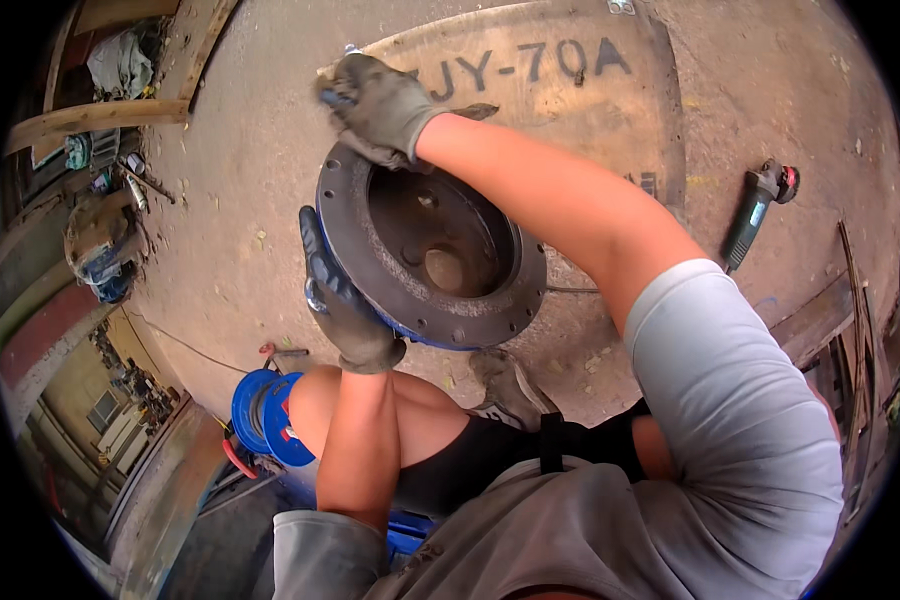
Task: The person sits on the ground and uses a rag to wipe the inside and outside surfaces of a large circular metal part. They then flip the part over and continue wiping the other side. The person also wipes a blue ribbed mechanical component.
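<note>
A heavy round metal housing (345, 215) stands tilted in front of me. Its dark grey flange has bolt holes around it, its outside is blue, and its deep hollow faces up. My left hand (345, 310), in a grey and black glove, grips the housing's lower left rim, fingers along the outside. Beyond the far left rim is my right hand (380, 110), gloved too and smeared by motion. Its fingers are closed; a bit of blue and a small shiny tip show at them, but the thing held is mostly hidden.
A plywood board (520, 75) with stencilled marks lies under the far side. To the right rests an angle grinder (755, 215) on the concrete floor. A blue cable reel (255, 410) stands by my left knee. Wooden framing (100, 118) and clutter line the left; planks lie at right.
</note>
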Demonstrator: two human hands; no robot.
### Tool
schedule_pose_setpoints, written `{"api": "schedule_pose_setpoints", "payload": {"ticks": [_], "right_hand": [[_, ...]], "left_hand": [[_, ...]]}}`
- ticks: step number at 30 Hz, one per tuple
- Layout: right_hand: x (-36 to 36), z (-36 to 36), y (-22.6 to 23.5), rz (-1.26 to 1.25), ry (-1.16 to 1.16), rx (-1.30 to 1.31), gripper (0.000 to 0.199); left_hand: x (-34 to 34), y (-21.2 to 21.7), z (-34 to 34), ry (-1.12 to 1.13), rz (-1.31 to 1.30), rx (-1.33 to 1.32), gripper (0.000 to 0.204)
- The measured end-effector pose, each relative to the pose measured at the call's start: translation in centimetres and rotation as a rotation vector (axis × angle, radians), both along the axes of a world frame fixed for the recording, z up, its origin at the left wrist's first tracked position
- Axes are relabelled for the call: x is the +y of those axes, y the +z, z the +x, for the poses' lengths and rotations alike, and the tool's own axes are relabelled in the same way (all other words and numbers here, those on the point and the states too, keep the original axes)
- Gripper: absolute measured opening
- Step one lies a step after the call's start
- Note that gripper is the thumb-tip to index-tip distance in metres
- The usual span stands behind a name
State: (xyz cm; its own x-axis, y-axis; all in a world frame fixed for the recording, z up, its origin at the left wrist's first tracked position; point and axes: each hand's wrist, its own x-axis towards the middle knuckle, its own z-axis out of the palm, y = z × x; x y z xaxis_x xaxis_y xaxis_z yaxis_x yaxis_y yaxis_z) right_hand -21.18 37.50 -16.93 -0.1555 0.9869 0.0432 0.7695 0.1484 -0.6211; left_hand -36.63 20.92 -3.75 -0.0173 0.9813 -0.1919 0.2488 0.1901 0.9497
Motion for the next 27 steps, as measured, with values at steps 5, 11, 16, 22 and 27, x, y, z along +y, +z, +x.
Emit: {"api": "schedule_pose_setpoints", "payload": {"ticks": [5,11,16,22,27], "right_hand": [[-1.0,-0.8,2.8,-0.325,-0.251,0.529,0.049],[-11.6,-3.4,9.2,0.235,0.099,0.494,0.055],[-7.3,-3.2,10.2,0.000,0.092,0.278,0.051],[0.8,0.0,3.9,-0.264,0.092,-0.185,0.044],[0.9,-1.4,4.6,-0.238,0.134,-0.101,0.046]], "left_hand": [[0.2,0.1,0.9,0.106,-0.069,-0.088,0.060],[0.7,-1.3,-2.8,-0.003,-0.106,-0.024,0.059],[1.7,-1.6,-2.9,0.121,-0.186,-0.355,0.053],[2.2,-1.3,-3.0,0.048,-0.121,-0.222,0.069],[2.0,-1.5,-2.9,0.045,-0.099,-0.139,0.072]]}}
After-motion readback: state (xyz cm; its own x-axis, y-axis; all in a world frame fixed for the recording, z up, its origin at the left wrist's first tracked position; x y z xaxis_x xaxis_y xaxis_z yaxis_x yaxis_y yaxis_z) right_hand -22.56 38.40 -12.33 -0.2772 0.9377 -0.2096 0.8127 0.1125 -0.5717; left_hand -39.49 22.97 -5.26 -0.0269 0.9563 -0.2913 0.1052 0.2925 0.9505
